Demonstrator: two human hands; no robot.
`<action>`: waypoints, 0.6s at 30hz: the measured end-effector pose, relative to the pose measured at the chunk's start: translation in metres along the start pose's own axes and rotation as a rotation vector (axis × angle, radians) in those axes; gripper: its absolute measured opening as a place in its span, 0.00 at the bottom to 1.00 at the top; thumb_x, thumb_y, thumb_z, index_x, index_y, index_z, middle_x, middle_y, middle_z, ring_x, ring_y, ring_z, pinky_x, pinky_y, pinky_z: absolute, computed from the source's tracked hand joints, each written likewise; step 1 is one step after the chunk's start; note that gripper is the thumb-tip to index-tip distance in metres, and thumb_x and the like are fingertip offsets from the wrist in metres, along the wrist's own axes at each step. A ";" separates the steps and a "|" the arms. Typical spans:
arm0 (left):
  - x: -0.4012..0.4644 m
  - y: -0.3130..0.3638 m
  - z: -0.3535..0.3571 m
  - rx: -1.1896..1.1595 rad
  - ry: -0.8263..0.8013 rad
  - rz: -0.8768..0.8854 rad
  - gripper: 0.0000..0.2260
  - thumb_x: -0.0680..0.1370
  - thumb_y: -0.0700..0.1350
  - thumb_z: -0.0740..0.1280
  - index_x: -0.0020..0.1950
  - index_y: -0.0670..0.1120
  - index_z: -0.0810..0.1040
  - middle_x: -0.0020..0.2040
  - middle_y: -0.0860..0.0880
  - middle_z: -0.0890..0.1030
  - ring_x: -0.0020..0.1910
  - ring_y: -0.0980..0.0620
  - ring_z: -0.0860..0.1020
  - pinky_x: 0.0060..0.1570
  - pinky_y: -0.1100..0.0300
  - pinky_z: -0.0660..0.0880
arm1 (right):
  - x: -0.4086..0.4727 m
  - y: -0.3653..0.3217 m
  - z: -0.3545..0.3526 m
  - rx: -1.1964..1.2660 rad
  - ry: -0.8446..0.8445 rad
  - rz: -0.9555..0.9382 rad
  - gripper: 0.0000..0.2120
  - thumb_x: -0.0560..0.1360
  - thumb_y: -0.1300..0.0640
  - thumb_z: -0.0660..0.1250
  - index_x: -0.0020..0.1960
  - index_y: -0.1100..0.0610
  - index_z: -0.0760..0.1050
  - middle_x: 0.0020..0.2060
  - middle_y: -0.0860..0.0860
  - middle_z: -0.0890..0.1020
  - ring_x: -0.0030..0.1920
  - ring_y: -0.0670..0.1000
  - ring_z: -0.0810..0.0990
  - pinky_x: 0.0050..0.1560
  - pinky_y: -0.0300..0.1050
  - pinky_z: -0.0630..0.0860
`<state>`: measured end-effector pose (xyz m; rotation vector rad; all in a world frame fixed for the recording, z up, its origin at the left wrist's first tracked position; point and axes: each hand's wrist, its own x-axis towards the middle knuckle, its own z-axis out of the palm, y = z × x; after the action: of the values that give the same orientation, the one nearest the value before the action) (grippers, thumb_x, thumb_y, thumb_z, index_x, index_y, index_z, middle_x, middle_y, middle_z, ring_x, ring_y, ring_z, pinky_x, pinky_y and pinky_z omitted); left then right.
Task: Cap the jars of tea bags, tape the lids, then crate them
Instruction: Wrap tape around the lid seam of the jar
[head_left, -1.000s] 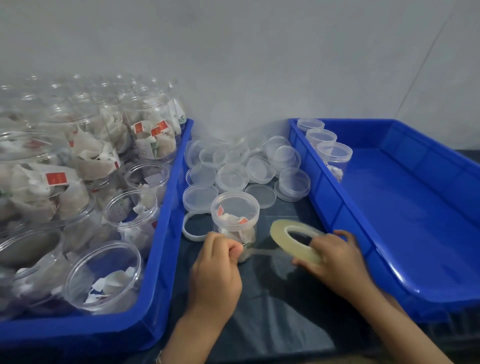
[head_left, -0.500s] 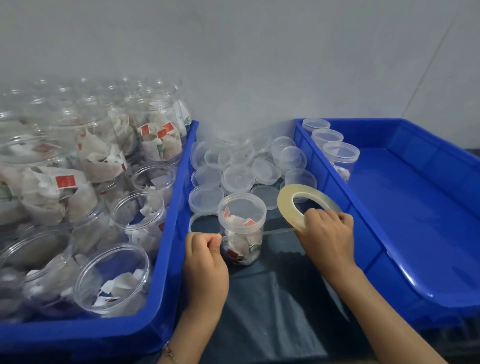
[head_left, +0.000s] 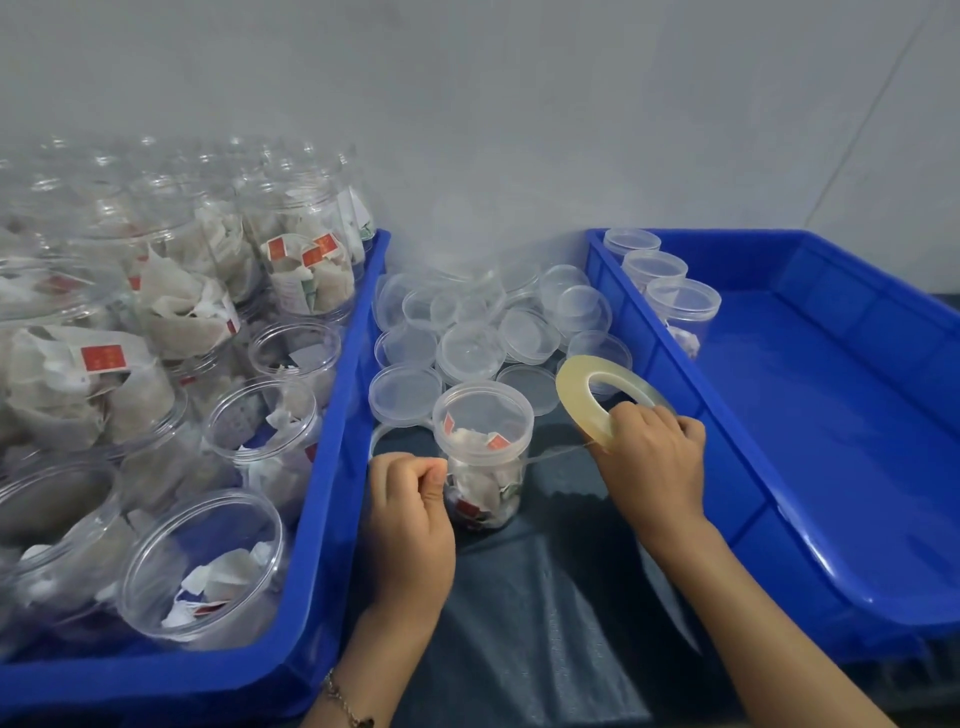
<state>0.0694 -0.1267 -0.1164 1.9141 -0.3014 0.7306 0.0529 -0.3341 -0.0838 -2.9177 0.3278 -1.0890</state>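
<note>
Stretching tape across a capped jar (head_left: 483, 457) between two pinching grips, the left hand (head_left: 410, 512) nips the strip's free end while the right hand (head_left: 652, 465) clasps the tape roll (head_left: 605, 397); keeping the strip taut along the lid seam should seal it cleanly.

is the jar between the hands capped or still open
Capped. A clear lid sits on the jar, which stands upright on the dark table between the two crates.
</note>
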 end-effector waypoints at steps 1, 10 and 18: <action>-0.002 0.000 -0.001 0.008 -0.012 0.033 0.13 0.79 0.46 0.60 0.44 0.37 0.75 0.47 0.48 0.74 0.43 0.48 0.76 0.43 0.58 0.75 | -0.002 0.001 0.000 0.006 0.000 -0.005 0.16 0.61 0.60 0.80 0.32 0.61 0.71 0.27 0.56 0.77 0.28 0.58 0.75 0.36 0.51 0.69; -0.014 0.006 -0.008 -0.109 -0.146 -0.013 0.06 0.80 0.48 0.55 0.44 0.57 0.64 0.57 0.67 0.75 0.42 0.60 0.79 0.37 0.70 0.71 | -0.012 0.004 0.001 -0.023 -0.028 -0.072 0.19 0.61 0.56 0.81 0.31 0.58 0.69 0.25 0.53 0.75 0.26 0.55 0.73 0.35 0.49 0.68; 0.006 0.011 -0.012 -0.546 -0.238 -0.466 0.09 0.82 0.39 0.54 0.43 0.43 0.68 0.55 0.47 0.82 0.55 0.52 0.81 0.54 0.57 0.77 | -0.003 -0.013 0.000 0.081 -0.299 -0.138 0.14 0.72 0.66 0.67 0.57 0.63 0.73 0.39 0.58 0.81 0.38 0.61 0.79 0.36 0.51 0.72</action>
<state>0.0643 -0.1203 -0.1007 1.4617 -0.1660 0.0885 0.0532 -0.3209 -0.0848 -3.0043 0.0747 -0.6419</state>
